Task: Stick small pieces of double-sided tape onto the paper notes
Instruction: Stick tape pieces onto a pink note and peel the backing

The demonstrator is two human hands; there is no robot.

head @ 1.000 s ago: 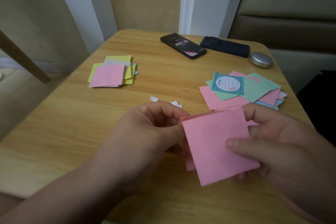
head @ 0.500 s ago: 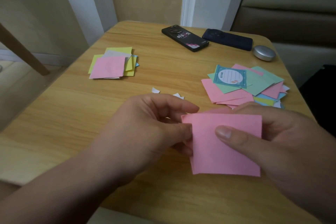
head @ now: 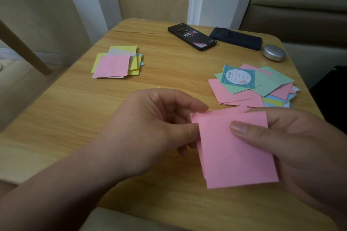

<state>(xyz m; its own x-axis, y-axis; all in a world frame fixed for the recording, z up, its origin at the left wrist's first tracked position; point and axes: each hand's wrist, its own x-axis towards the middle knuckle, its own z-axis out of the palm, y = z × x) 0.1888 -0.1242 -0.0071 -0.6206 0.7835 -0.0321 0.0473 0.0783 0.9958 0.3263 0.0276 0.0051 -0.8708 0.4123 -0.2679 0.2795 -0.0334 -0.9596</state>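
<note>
Holding pink notes (head: 236, 154), two hands (head: 150, 129) (head: 302, 148); two piles (head: 114, 63) (head: 262, 84).

Held note (head: 236, 152) was plain pink. Desk (head: 75, 110) showed light wood grain. One phone (head: 191, 39) black, the other (head: 235, 38) navy; case (head: 273, 52) silver.

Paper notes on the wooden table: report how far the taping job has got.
Possibly done: the tidy stack of square paper notes, pink on top, far left; no tape shows. In hand: the left hand and right hand pinch pink square paper notes. To do: the loose heap of pink, green and blue notes, right side.
</note>
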